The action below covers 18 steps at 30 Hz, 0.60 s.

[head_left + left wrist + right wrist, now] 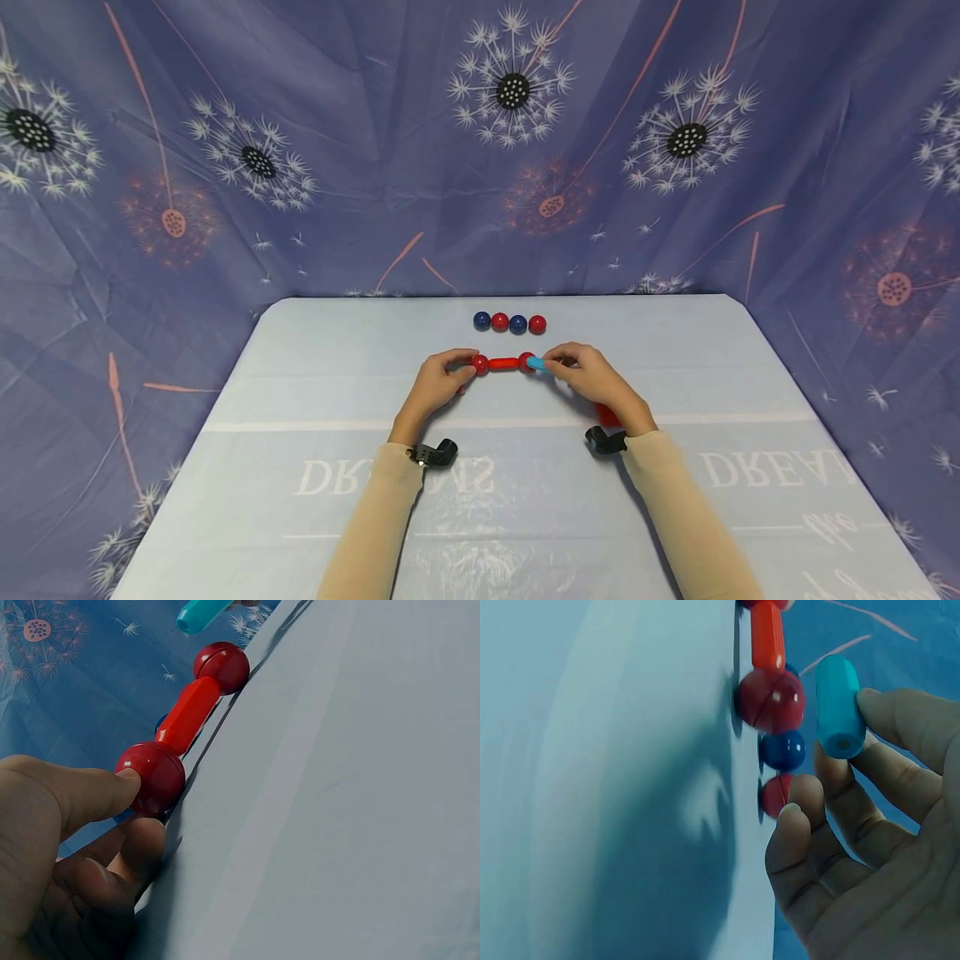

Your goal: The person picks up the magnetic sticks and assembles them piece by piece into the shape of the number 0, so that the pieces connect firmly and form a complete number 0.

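Left hand (441, 382) pinches the left red ball (480, 365), thumb and fingertips closed down to ball width; right hand (592, 372) pinches a light blue rod (536, 363) by its right part between thumb and fingers, remaining fingers loosely bent, nothing in them. Left ball, red rod (503, 363) and right red ball (527, 360) form one straight piece, on the tabletop (337, 375) nearer the far edge than the near one, running about parallel to that far edge. Key relation: free end of the blue rod vs right ball. Rod is off the tabletop, points left, long axis roughly along the red rod's; head view overlaps it with the ball, but both wrist views show a gap, rod higher than ball. Right hand is nearer that ball; left has the opposite end. Row of four balls (504, 322), dark blue and red alternating, sits beyond, close to the far edge. Red piece (608, 417) lies partly hidden under the right wrist, shape unclear.
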Motion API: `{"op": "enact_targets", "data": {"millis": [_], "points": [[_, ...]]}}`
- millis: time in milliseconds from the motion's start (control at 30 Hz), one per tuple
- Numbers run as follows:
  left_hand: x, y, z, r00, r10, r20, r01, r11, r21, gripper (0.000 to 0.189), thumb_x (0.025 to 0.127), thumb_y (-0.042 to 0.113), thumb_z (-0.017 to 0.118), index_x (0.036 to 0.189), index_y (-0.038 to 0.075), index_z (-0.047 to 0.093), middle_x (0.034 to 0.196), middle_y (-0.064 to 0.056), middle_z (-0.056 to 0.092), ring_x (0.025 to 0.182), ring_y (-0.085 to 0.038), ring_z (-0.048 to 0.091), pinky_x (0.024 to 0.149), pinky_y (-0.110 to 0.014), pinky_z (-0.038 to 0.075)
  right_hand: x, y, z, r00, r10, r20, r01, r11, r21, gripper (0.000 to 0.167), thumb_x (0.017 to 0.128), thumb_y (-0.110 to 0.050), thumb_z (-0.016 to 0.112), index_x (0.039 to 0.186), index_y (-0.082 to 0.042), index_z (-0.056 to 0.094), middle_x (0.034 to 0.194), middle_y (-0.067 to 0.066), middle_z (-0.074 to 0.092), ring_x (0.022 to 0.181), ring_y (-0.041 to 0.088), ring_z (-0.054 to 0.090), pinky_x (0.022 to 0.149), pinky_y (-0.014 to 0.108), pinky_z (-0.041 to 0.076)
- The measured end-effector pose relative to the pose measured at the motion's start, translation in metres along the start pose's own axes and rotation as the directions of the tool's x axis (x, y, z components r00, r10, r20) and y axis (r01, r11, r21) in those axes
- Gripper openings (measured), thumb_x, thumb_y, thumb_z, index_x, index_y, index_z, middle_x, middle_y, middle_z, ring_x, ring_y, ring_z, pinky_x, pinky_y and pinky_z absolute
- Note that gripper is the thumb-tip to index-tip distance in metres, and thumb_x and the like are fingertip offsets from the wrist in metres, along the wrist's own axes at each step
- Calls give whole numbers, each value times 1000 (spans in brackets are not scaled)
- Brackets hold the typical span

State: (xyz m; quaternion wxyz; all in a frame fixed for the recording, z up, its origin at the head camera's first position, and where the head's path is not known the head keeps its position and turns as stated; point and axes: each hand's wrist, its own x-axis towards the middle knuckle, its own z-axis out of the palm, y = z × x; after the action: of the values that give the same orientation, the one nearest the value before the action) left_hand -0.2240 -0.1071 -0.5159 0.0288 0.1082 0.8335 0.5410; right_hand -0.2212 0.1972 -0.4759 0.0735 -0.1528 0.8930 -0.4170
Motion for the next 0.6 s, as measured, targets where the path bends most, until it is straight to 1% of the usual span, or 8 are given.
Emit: {"op": "enact_targets", "data": {"millis": [67,233,300,400,500,600], "points": [[0,0,0,1000,2,-2,-2,1000,4,31,98,16,70,130,13,72,123,-10,74,52,-10,60,52,-23,44,1,-2,4,1000,-8,-1,8,1000,6,26,102,-32,66,117,-12,76,115,7,72,99,22,64,86,38,53],[-1,0,0,1000,5,0,-5,1000,5,33,98,15,70,131,12,71,124,-11,73,53,-10,60,51,-25,44,4,-8,15,1000,-27,5,27,999,38,26,101,-30,67,116,-11,75,110,8,72,88,19,64,76,32,53],[-1,1,1,1000,2,2,-2,1000,2,33,98,15,70,131,12,71,124,-12,73,53,-10,61,52,-25,45,5,-10,18,1000,-25,8,24,998,62,25,102,-30,67,116,-11,75,109,8,71,84,20,64,71,31,54],[-1,2,0,1000,-4,3,4,1000,0,33,98,15,71,130,12,72,123,-12,74,53,-10,60,53,-24,47,6,-13,24,1000,-24,14,23,995,92,25,102,-29,66,117,-11,74,111,9,71,82,23,64,67,31,55],[-1,3,0,1000,-7,2,7,1000,3,33,97,15,72,130,12,72,123,-12,74,54,-10,61,57,-25,50,6,-15,28,1000,-10,19,8,994,105,26,102,-29,66,118,-10,74,110,10,70,81,25,64,65,31,55],[-1,3,-1,1000,-7,1,7,1000,6,33,97,15,72,130,13,72,123,-11,74,54,-10,61,58,-25,50,7,-17,32,1000,-3,15,1,996,91,26,102,-30,66,118,-10,73,111,10,70,82,22,64,68,30,55]]}}
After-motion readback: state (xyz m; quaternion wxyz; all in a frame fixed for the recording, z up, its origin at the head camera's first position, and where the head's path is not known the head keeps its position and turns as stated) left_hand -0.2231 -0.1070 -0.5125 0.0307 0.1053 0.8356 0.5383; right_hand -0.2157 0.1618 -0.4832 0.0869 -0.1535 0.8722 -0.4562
